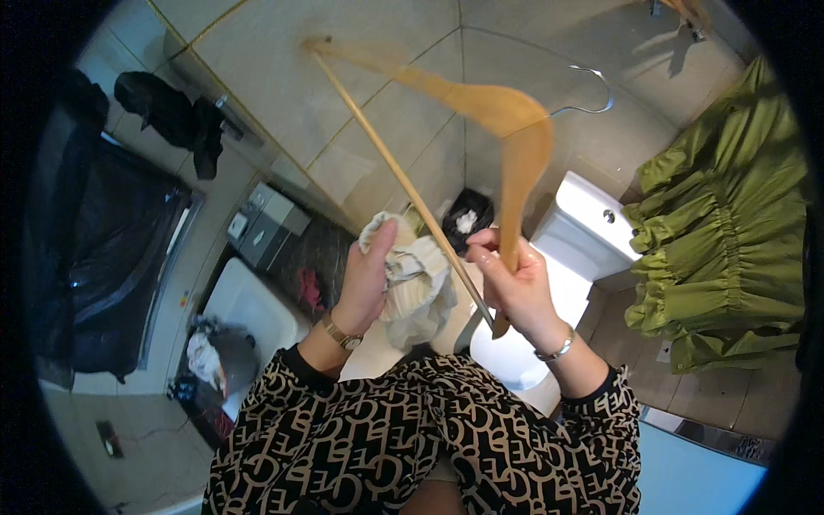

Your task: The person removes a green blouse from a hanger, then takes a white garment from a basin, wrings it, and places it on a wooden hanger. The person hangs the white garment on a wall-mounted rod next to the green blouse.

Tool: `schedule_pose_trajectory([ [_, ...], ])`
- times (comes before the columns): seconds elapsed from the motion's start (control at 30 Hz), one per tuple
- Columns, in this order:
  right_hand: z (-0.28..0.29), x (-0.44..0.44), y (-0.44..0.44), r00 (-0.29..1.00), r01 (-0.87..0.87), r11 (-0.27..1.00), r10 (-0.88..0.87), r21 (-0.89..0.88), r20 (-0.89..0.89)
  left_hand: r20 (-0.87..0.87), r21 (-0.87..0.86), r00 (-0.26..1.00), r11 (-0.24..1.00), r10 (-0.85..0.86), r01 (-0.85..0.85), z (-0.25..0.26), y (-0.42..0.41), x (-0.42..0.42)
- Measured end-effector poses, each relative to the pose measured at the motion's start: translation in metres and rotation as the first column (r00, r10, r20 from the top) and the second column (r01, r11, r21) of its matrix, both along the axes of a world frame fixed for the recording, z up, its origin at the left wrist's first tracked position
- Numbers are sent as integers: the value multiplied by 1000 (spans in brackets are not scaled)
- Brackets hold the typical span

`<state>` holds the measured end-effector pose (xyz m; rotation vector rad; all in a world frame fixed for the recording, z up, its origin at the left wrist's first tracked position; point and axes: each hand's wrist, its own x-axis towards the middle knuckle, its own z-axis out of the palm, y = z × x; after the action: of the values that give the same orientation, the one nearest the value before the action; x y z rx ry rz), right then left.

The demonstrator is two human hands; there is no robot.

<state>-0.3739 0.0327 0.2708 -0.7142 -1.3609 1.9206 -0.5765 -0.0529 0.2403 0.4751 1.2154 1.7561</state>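
My right hand [515, 277] is closed around one arm of a wooden clothes hanger [531, 135], near its lower end. The hanger is tilted, with its metal hook towards the upper right and its round bar slanting down to the right. Bunched in my left hand [370, 270] is a cream cloth garment [415, 277] with gathered, elastic-looking edges. The hanger's bar passes just right of the cloth; whether they touch I cannot tell.
A white toilet [586, 225] stands behind my right hand, beside a bin with a black liner [483, 201]. An olive ruffled garment [721, 225] hangs at the right. On the left are a white washbasin [248, 302] and black cloth [161, 109] hanging on the wall.
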Motion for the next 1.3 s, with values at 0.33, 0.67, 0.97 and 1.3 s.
schedule_pose_trajectory([
  [0.33, -42, -13, -48, 969, -198, 960, 162, 196, 185, -395, -208, 840, 926, -374, 314, -9, -61, 17],
  [0.67, -10, -25, -112, 975, 169, 984, -174, -51, -139, -587, -251, 712, 922, -386, 294, 2, -166, -15],
  [0.97, 31, -52, -243, 906, 328, 936, -271, 132, -326, -843, -240, 530, 944, -87, -227, -81, -310, -22],
  [1.3, -2, -60, -327, 942, 330, 900, -334, 286, -35, 296, 222, 911, 906, 289, -359, 50, -400, -80],
])
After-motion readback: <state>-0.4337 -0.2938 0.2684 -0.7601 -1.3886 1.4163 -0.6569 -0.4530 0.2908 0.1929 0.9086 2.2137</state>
